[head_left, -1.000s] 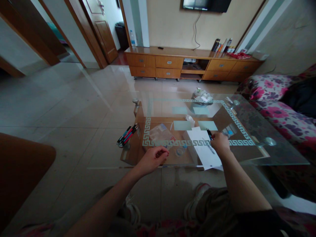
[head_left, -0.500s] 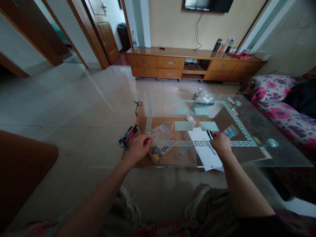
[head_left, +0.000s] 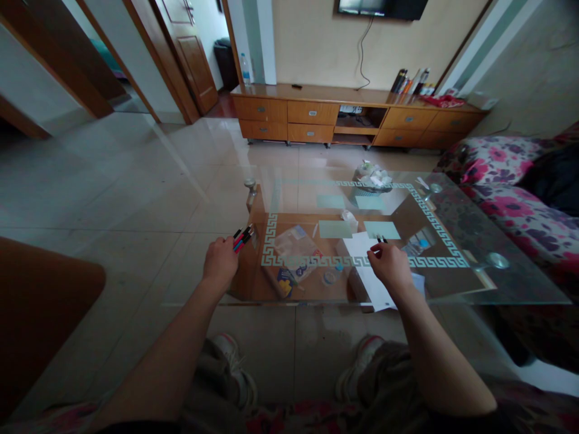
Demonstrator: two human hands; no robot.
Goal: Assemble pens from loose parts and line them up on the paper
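My left hand (head_left: 221,262) is at the left end of the glass table, its fingers curled over a bundle of pens (head_left: 243,239). The pens' dark and red ends stick out past the fingers, and the hand hides the rest. Above a sheet of white paper (head_left: 375,289), my right hand (head_left: 389,264) is closed, with thumb and fingertips together; whether anything is between them is too small to tell. Just beyond its knuckles show the dark tips of a few pens (head_left: 382,239), their lower parts covered by the hand.
The glass table (head_left: 520,283) has a patterned border. Below the glass lie a clear plastic bag (head_left: 296,244) and a blue-yellow packet (head_left: 286,282). A basket of crumpled white plastic (head_left: 373,176) stands at the back. A flowered sofa (head_left: 511,199) is on the right, a wooden cabinet (head_left: 312,114) beyond.
My left hand has moved left, from beside the pens to over them. My right hand has shifted left over the paper, off the pens' right side.
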